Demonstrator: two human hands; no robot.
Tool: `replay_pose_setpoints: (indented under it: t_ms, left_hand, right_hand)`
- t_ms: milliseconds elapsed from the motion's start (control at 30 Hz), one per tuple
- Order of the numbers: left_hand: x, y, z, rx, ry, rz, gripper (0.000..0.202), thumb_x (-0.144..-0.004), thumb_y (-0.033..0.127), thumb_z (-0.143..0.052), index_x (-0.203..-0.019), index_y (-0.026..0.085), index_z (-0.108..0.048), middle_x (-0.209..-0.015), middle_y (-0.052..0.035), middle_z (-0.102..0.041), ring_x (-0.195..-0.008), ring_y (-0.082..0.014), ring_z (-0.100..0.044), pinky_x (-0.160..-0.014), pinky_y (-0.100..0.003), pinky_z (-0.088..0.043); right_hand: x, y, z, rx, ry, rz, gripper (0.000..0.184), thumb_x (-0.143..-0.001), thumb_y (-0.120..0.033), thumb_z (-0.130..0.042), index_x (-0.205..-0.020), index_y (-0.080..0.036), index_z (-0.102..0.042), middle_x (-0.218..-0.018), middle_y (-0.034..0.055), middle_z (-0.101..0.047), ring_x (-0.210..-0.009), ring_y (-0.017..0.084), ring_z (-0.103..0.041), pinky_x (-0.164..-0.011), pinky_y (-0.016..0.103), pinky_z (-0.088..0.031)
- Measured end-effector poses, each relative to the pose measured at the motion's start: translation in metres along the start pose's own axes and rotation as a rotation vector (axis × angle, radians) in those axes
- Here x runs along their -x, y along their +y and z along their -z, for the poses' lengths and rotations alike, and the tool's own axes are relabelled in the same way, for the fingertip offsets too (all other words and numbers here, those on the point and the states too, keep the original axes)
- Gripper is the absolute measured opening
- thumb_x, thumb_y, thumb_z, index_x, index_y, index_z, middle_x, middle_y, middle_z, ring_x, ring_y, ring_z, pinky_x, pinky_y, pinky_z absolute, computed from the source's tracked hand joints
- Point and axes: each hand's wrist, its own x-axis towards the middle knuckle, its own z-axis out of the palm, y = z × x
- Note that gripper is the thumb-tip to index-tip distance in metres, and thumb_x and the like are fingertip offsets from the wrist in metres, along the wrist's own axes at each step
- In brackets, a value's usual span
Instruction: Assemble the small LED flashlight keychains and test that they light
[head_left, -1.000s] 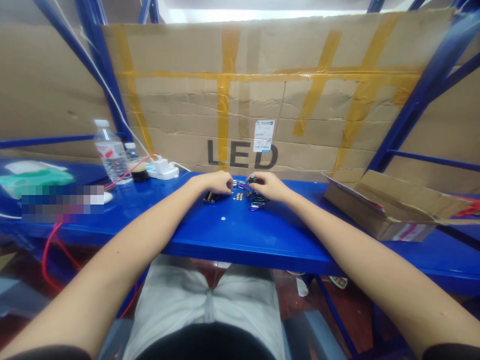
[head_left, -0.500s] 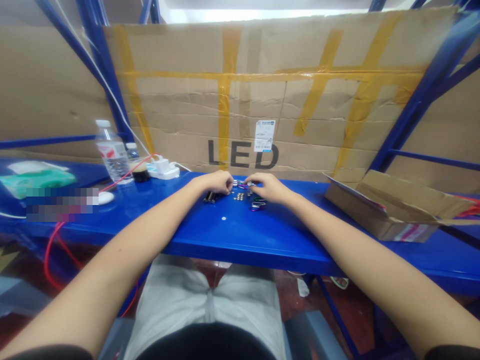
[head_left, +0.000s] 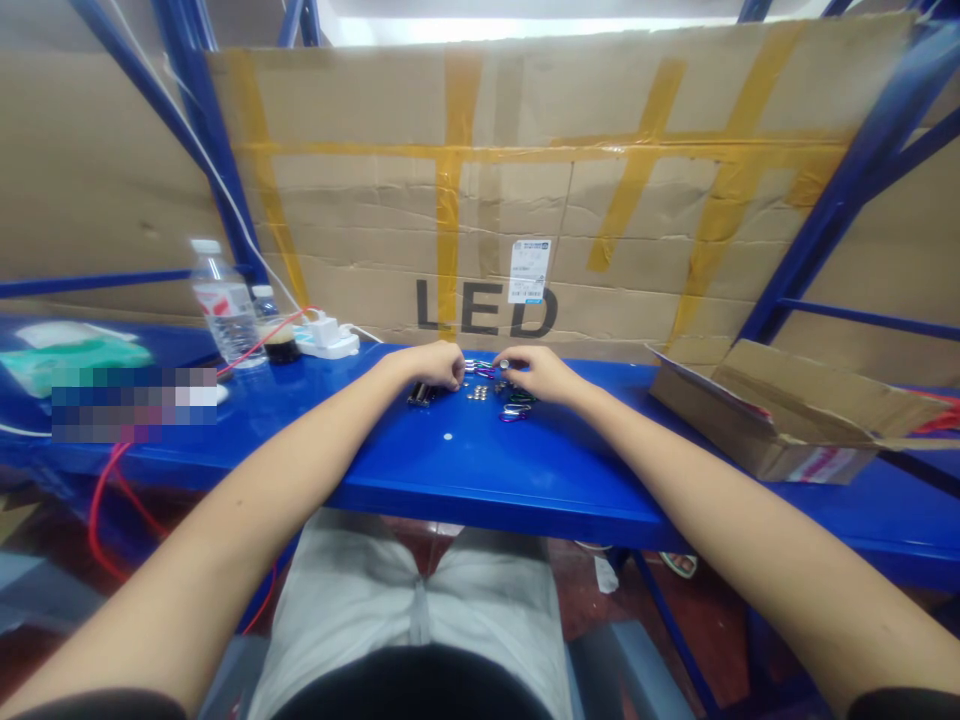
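Observation:
My left hand [head_left: 442, 364] is closed in a pinch just above the blue table, its fingertips pointing down; whatever is between them is hidden. Beside and below it lie small dark, shiny pieces [head_left: 421, 394]. My right hand [head_left: 541, 374] pinches a small round silver piece [head_left: 505, 365] between thumb and fingers. Several small coin-like metal discs [head_left: 477, 393] lie between the hands. Silver and purple carabiner-like clips [head_left: 480, 369] lie behind them. More of these clips [head_left: 516, 411] are under and in front of my right hand, partly covered by it.
An open cardboard box [head_left: 780, 430] stands on the right of the blue table [head_left: 480, 465]. At left are a water bottle [head_left: 225, 310], a smaller bottle of dark liquid [head_left: 279, 345], a white power strip [head_left: 330, 343] and red cables. A large cardboard panel [head_left: 360, 230] closes off the back.
My right hand has shifted slightly right with the round silver piece, now covering more of the clips beneath it. My left hand stays almost where it was.

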Motion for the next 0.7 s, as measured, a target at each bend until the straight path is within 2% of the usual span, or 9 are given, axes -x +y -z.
replay_pose_setpoints:
  t_ms: [67, 200, 267, 333, 433, 700]
  left_hand:
    - [0.001, 0.002, 0.001, 0.008, 0.079, -0.039, 0.017, -0.071, 0.020, -0.066, -0.085, 0.017, -0.075, -0.080, -0.0054, -0.075, -0.071, -0.0178, -0.065, -0.066, -0.027, -0.047]
    - [0.002, 0.015, 0.001, 0.102, 0.419, -0.255, 0.023, -0.077, 0.017, -0.060, -0.095, 0.015, -0.074, -0.086, -0.0052, -0.075, -0.076, -0.0148, -0.066, -0.072, -0.025, -0.048]
    - [0.001, 0.024, 0.000, 0.149, 0.545, -0.362, 0.022, -0.081, 0.017, -0.059, -0.097, 0.014, -0.073, -0.086, -0.0051, -0.075, -0.076, -0.0134, -0.066, -0.073, -0.024, -0.049]
    - [-0.001, 0.031, -0.002, 0.152, 0.586, -0.448, 0.020, -0.082, 0.016, -0.060, -0.097, 0.014, -0.073, -0.085, -0.0045, -0.075, -0.074, -0.0125, -0.066, -0.072, -0.024, -0.049]
    - [-0.003, 0.036, -0.005, 0.109, 0.581, -0.516, 0.018, -0.084, 0.016, -0.061, -0.097, 0.015, -0.074, -0.088, -0.0057, -0.076, -0.076, -0.0134, -0.067, -0.073, -0.026, -0.050]
    - [-0.006, 0.035, -0.006, 0.039, 0.587, -0.523, 0.017, -0.088, 0.018, -0.062, -0.100, 0.015, -0.074, -0.093, -0.0082, -0.077, -0.083, -0.0157, -0.069, -0.078, -0.029, -0.051]
  right_hand:
    - [0.000, 0.001, 0.000, -0.008, 0.000, -0.004, 0.025, -0.080, -0.010, -0.058, -0.097, -0.016, -0.076, -0.096, 0.0065, -0.076, -0.089, 0.021, -0.066, -0.085, 0.035, -0.049]
    - [0.000, 0.003, 0.000, -0.002, 0.013, -0.031, 0.024, -0.080, -0.012, -0.057, -0.095, -0.017, -0.075, -0.091, 0.0050, -0.075, -0.084, 0.020, -0.065, -0.080, 0.033, -0.048]
    - [0.000, 0.004, 0.000, 0.005, 0.021, -0.042, 0.021, -0.081, -0.013, -0.057, -0.093, -0.017, -0.074, -0.088, 0.0043, -0.074, -0.081, 0.020, -0.064, -0.078, 0.032, -0.047]
    - [-0.001, 0.005, 0.000, -0.007, 0.020, -0.040, 0.018, -0.081, -0.015, -0.057, -0.091, -0.017, -0.073, -0.084, 0.0034, -0.073, -0.079, 0.019, -0.062, -0.076, 0.032, -0.046]
    - [-0.001, 0.005, -0.001, -0.048, 0.015, -0.030, 0.017, -0.081, -0.017, -0.058, -0.092, -0.017, -0.072, -0.083, 0.0028, -0.072, -0.078, 0.019, -0.062, -0.075, 0.031, -0.046]
    - [-0.001, 0.006, -0.002, -0.066, 0.012, -0.023, 0.020, -0.081, -0.017, -0.057, -0.094, -0.017, -0.072, -0.085, 0.0031, -0.072, -0.078, 0.019, -0.062, -0.076, 0.032, -0.046]
